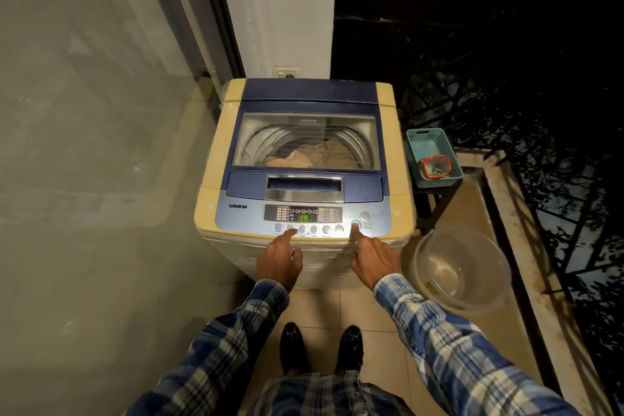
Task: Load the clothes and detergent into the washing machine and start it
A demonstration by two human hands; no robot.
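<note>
A cream and blue top-loading washing machine (216, 159) stands in front of me with its glass lid (309, 132) closed. Beige clothes (324, 154) lie in the drum under the lid. The panel display (304, 217) glows green with "19". My right hand (373, 258) points with a straight index finger, its tip on the round start/pause button (355, 224). My left hand (278, 260) also points, its index fingertip touching a button (291, 230) in the row below the display. Neither hand holds anything.
A teal plastic basket (415, 152) with a red-edged packet (435, 167) stands on a stool right of the machine. A clear plastic basin (462, 267) sits on the tiled floor at the right. A wall is at the left, a dark railing at the right.
</note>
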